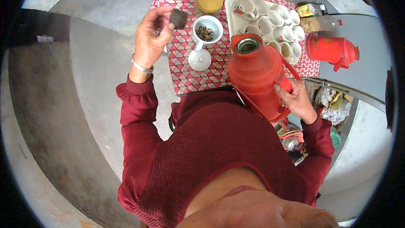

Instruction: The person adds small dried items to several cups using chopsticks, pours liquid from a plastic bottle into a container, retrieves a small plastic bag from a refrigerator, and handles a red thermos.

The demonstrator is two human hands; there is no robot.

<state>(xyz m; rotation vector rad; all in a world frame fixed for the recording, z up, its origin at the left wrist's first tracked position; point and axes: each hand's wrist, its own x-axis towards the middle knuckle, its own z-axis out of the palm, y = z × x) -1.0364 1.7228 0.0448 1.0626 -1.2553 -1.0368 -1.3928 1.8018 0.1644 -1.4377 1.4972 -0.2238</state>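
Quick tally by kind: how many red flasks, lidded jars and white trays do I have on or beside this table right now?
Red flasks: 2, one open-topped flask gripped by the right hand, one capped flask on the grey surface.
Yellow-lidded jars: 1.
White trays of cups: 1.
Total: 4.

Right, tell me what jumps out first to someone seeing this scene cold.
The big red thermos flask, stopper off, fills the centre, gripped by the right hand at its handle. The left hand holds a dark stopper above the heart-patterned tablecloth. Beyond them stands a white cup of tea leaves, beside a tray of white cups.
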